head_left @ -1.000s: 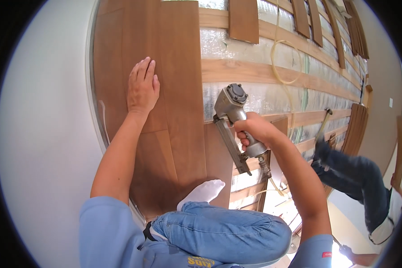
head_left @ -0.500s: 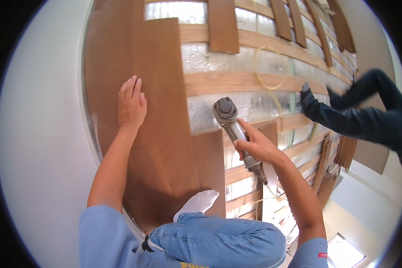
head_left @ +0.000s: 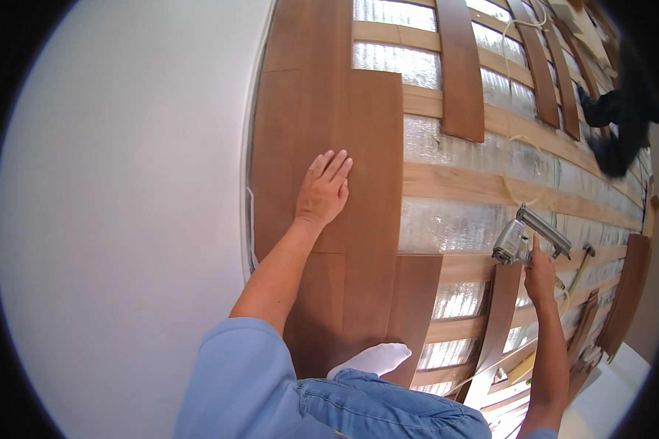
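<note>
My left hand (head_left: 324,190) lies flat on the laid brown floorboards (head_left: 377,124), its fingers stretched toward the far side. Over to the right, my right hand (head_left: 540,279) grips the handle of a silver-grey air nail gun (head_left: 511,241). The nail gun is held above the open wooden battens, apart from the laid boards, with its long magazine pointing right. A hose fitting shows below the hand. My white-socked foot (head_left: 377,358) rests on the boards near me.
Wooden battens (head_left: 447,179) cross silvery insulation film (head_left: 447,223). Loose floorboards (head_left: 461,80) lie across them. A pale air hose (head_left: 507,139) loops over the battens. A white wall (head_left: 132,205) borders the boards on the left. Another person's dark-clothed legs (head_left: 619,124) are at the far right.
The nail gun in my right hand has swung right and turned, its magazine now showing. My left hand stays flat on the boards. The view has shifted left; the other person has moved farther away.
</note>
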A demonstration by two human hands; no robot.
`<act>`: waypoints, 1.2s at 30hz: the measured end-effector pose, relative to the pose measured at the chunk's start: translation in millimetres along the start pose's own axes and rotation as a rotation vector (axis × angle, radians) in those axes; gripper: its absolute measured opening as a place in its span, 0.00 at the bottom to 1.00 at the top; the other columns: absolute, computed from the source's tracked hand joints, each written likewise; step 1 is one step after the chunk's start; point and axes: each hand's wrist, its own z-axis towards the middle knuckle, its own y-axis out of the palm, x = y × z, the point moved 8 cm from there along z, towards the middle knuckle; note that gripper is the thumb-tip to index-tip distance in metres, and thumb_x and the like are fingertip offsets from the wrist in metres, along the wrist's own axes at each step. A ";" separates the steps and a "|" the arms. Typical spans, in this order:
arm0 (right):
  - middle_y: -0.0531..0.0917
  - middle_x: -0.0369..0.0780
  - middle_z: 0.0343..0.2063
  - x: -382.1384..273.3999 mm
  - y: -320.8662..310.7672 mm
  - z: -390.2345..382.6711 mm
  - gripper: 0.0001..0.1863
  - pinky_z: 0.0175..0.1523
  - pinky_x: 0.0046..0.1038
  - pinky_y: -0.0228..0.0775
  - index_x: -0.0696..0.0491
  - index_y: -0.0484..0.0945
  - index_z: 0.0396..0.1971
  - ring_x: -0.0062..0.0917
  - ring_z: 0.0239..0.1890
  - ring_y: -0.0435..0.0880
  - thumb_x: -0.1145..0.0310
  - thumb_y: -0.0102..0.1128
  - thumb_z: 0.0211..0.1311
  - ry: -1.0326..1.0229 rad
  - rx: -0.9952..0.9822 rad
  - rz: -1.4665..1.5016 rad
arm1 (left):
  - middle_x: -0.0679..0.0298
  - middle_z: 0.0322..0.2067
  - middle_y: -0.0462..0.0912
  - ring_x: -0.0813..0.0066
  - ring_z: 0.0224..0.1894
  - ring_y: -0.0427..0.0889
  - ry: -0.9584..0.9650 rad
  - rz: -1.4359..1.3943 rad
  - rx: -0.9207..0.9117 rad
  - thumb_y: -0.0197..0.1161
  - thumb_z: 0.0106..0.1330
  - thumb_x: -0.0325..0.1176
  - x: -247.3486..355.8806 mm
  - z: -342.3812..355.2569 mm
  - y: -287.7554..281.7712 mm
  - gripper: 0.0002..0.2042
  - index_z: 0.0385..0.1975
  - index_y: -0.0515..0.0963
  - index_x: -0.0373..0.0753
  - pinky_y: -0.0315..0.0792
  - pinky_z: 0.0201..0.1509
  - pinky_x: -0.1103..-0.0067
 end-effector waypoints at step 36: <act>0.86 0.44 0.47 142.2 -0.7 -296.5 0.32 0.58 0.40 0.74 0.52 0.73 0.66 0.41 0.54 0.82 0.80 0.59 0.58 0.423 0.268 0.019 | 0.49 0.76 0.64 0.48 0.75 0.65 0.368 0.331 -0.250 0.43 0.83 0.37 -31.4 0.8 40.4 0.25 0.75 0.64 0.32 0.57 0.80 0.61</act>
